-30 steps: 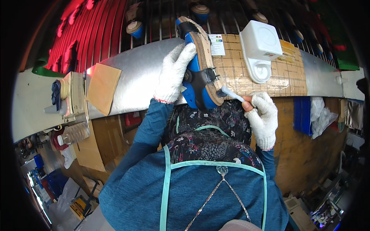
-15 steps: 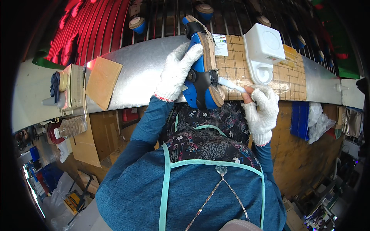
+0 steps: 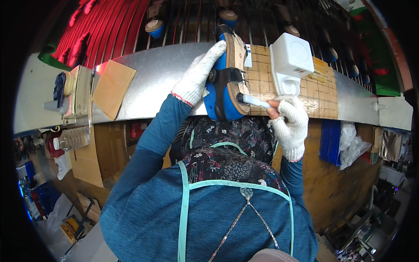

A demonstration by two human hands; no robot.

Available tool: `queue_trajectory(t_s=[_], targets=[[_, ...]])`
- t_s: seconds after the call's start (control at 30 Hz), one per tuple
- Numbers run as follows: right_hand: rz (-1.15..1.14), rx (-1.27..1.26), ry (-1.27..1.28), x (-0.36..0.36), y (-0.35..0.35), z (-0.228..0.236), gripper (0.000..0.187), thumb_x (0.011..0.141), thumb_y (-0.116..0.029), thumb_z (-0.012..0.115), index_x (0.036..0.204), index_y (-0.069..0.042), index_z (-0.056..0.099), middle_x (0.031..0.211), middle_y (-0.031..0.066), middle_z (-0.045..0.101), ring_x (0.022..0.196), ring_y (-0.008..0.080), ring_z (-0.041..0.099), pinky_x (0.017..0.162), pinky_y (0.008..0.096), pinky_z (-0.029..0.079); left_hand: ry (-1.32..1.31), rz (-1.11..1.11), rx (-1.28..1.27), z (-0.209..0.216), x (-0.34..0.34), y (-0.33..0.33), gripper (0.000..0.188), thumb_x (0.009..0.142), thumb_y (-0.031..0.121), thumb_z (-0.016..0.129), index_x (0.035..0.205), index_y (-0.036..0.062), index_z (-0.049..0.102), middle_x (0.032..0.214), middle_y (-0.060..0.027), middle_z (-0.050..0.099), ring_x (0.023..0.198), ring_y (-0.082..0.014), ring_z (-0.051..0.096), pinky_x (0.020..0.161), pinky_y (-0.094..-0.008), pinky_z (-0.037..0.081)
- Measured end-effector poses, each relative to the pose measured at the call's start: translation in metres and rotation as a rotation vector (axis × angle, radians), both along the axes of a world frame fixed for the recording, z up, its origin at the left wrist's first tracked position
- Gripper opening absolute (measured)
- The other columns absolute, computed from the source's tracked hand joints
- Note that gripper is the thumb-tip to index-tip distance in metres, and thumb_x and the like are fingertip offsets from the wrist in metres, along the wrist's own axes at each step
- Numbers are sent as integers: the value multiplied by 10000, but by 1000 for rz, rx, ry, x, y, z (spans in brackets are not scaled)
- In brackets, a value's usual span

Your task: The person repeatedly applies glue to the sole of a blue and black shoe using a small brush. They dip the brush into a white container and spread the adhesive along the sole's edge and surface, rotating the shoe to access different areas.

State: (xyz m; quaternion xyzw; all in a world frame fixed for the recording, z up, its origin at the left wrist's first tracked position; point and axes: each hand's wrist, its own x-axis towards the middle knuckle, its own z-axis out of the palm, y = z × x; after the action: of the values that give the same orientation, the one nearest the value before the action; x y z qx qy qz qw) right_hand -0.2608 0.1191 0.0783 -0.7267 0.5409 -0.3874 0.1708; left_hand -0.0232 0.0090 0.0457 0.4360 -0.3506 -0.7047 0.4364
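Note:
My left hand (image 3: 196,78), in a white knitted glove, grips the side of a sandal (image 3: 222,70) on a blue shoe last (image 3: 219,105). Black straps wrap the last, and the tan underside is turned toward my right. Between the bare fingertips of my gloved right hand (image 3: 291,124) is a small brush (image 3: 256,101) with a whitish handle. Its dark bristles touch the edge of the underside at the end nearest me. Just beyond the right hand stands a white plastic dispenser (image 3: 292,54) with a round cup at its near end.
Taped cardboard (image 3: 312,102) covers part of the metal bench (image 3: 152,83). A loose cardboard piece (image 3: 114,89) lies at left. Behind runs a roller conveyor (image 3: 174,26) carrying more blue lasts (image 3: 154,29), lit red at left. A plastic bottle (image 3: 72,139) lies below the bench's left end.
The brush has moved along the sole edge from the strap toward the near end. The sandal has tipped, turning more of its underside up. The whole view has shifted slightly.

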Motion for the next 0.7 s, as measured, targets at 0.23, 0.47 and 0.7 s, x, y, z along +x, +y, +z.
queue_trajectory(t_s=[0.23, 0.47, 0.7], targets=[[81, -14, -122, 1, -12, 8, 189, 770, -90, 787, 951, -41, 764, 896, 78, 671, 862, 244, 611, 803, 345, 466, 261, -89, 161, 17, -12, 13, 728, 930, 596, 615, 1443, 91, 505, 1393, -172, 570, 1202, -236, 618, 1015, -376, 536], [256, -139, 62, 3, -36, 22, 197, 763, -100, 787, 960, -86, 782, 944, 74, 692, 959, 225, 608, 781, 360, 493, 150, -364, -457, -11, -12, 34, 653, 963, 332, 664, 1493, 65, 394, 1383, -157, 567, 1203, -234, 622, 990, -350, 562], [422, -56, 38, 6, -59, 35, 204, 752, -127, 801, 953, -97, 785, 938, 53, 691, 926, 232, 595, 799, 358, 491, 712, -684, 130, -14, 2, 50, 634, 967, 229, 647, 1513, 88, 356, 1381, -178, 556, 1218, -268, 608, 1000, -343, 566]])
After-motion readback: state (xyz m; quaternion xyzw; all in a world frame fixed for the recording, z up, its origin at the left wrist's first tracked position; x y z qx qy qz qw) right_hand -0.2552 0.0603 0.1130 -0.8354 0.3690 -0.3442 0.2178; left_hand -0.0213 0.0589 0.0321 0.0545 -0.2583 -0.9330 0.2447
